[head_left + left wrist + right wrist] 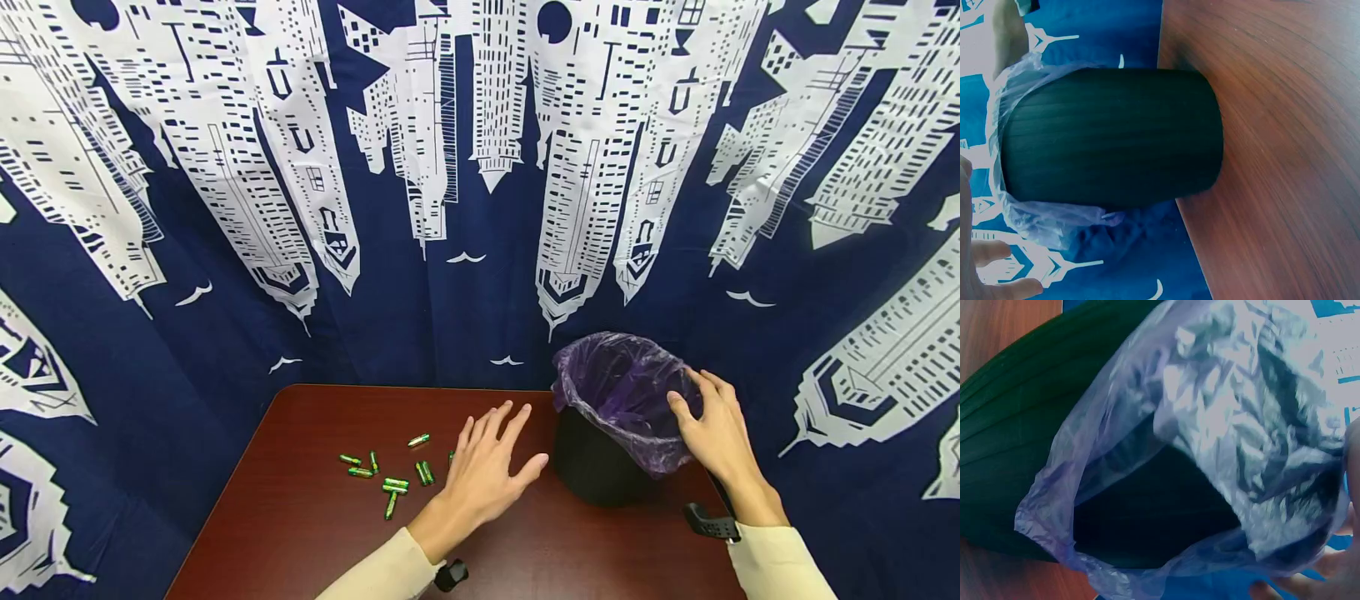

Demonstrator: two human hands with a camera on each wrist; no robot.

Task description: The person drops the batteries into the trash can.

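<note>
My left hand [483, 471] is held over the table with its fingers spread and nothing in them. Several small green batteries [395, 485] lie on the table to the left of it, one partly hidden by the hand. A black trash bin [600, 458], lined with a purple translucent trash bag [570, 383], stands upright on the right. At the bin's right rim, my right hand [720, 429] pinches the bag's edge, thumb on the inner side and fingers on the outer side. Crinkled bag folds [1222, 412] fill much of the right wrist view.
The reddish-brown wooden table [285, 533] ends at a dark blue curtain [420, 325] printed with white buildings. The bin stands near the table's back right edge. Black wrist straps [711, 523] sit at both sleeve cuffs.
</note>
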